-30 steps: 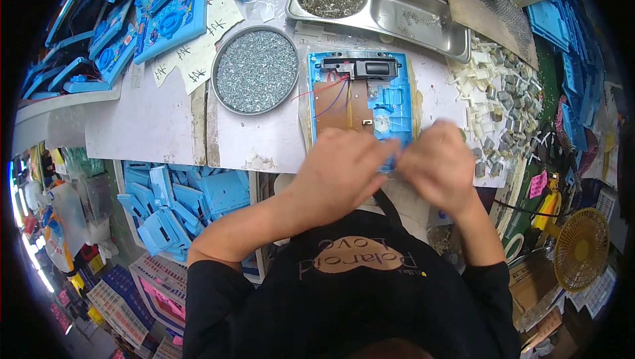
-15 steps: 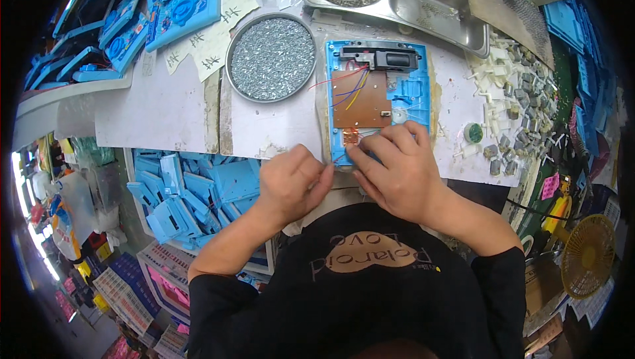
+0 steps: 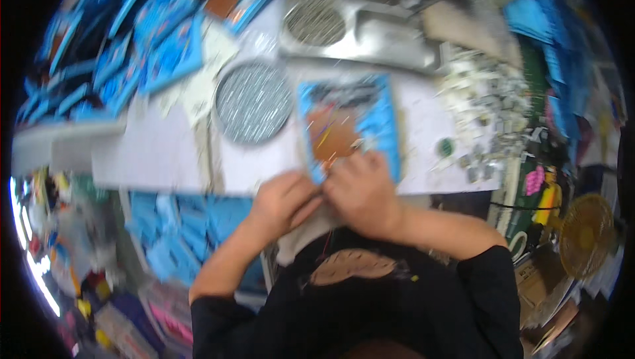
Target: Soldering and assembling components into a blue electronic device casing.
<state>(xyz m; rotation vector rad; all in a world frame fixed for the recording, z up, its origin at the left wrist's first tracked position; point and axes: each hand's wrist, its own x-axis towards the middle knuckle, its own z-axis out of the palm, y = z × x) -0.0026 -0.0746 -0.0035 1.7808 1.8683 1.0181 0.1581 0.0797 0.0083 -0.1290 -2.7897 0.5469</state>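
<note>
A blue plastic casing [image 3: 388, 104] lies on the bench in front of me, blurred by motion. Inside it are a brown circuit board [image 3: 338, 135], a dark part [image 3: 344, 96] along the far end and thin red and yellow wires. My left hand [image 3: 284, 200] is closed at the casing's near left corner, fingertips pinched together. Beside it, my right hand [image 3: 364, 193] reaches over the near edge with its fingers curled, the two hands almost touching. Whatever the fingertips hold is hidden or too small to name. A thin red line, perhaps a wire, hangs below the hands.
A round tray of small metal pieces [image 3: 254, 102] stands left of the casing. Behind is a steel compartment tray [image 3: 370, 48]. White and grey small parts [image 3: 486, 101] are heaped at right, near a green round piece [image 3: 445, 147]. Blue casings [image 3: 169, 54] pile up far left; more blue parts [image 3: 178, 233] fill a bin.
The whole view has shifted and blurred, so the bench sits lower in it. My hands have drawn closer together at the casing's near edge, and a red line now shows below them.
</note>
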